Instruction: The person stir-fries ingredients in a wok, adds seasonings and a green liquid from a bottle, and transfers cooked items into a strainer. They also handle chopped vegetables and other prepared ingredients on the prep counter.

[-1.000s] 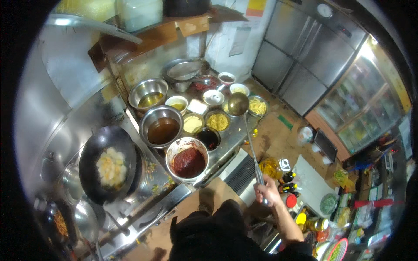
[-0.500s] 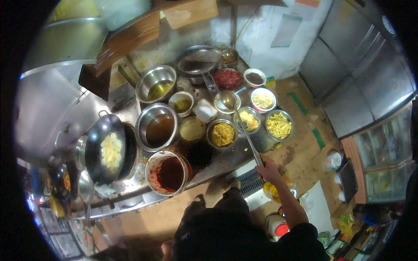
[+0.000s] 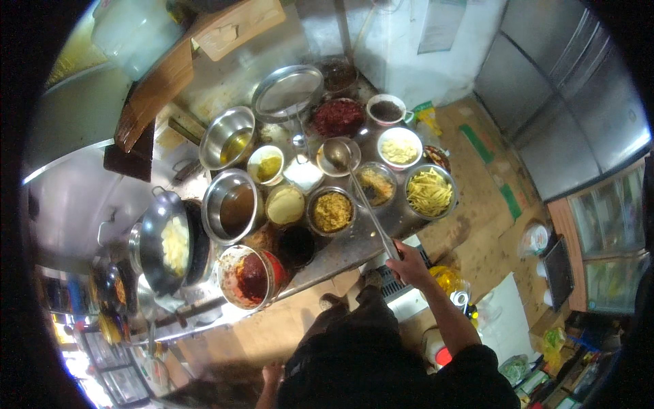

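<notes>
Metal ladle, gripped by its handle in fingers of right hand, extending forward across the near edge of surface; left hand, fingers unclear.

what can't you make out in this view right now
In the head view:
White bowl: inside partly covered by the ladle in the right hand.
Dark bowl: contents too dark to identify.
Left hand: too small and blurred to read its fingers.
Wall sheet: cut off by the top edge.
</notes>
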`<action>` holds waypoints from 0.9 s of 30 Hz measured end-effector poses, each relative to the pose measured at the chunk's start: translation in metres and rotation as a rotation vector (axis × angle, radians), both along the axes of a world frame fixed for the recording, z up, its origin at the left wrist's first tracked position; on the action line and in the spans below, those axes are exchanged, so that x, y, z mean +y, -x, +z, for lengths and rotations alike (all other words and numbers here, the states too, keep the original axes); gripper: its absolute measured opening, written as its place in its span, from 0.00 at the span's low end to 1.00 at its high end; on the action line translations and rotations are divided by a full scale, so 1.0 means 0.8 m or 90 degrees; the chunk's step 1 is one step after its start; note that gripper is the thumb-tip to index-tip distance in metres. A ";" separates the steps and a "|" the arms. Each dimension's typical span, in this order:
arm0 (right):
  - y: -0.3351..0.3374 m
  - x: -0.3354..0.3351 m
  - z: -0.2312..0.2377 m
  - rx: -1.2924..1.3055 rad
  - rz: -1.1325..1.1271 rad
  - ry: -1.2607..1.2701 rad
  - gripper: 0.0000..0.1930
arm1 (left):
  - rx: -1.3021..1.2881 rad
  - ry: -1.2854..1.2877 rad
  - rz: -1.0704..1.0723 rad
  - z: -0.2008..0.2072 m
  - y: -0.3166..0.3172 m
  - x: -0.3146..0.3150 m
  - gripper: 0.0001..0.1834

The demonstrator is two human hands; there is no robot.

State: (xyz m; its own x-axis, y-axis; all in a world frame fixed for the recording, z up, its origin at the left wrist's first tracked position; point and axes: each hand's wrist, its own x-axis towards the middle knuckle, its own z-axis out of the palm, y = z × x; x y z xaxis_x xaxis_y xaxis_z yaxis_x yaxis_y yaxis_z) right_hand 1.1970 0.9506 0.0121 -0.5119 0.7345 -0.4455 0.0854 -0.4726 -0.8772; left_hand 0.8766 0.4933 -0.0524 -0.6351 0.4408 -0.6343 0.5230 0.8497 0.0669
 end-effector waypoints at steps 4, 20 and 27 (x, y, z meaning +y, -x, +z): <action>-0.001 -0.011 0.017 0.078 -0.032 0.082 0.23 | -0.243 -0.096 0.264 0.015 -0.009 0.073 0.20; 0.022 -0.006 0.028 -0.041 -0.013 0.033 0.17 | -0.226 -0.159 0.348 -0.010 -0.050 0.041 0.23; 0.001 -0.013 0.046 0.107 -0.048 0.200 0.19 | -0.049 -0.115 0.242 -0.074 -0.023 -0.027 0.20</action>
State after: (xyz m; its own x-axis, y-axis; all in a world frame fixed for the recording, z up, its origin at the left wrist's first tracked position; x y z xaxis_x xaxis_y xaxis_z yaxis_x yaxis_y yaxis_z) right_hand 1.1960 0.9403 0.0491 -0.5463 0.6133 -0.5705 -0.0928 -0.7212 -0.6865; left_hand 0.8948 0.4721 -0.1117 -0.7277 0.2921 -0.6206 0.1618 0.9523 0.2587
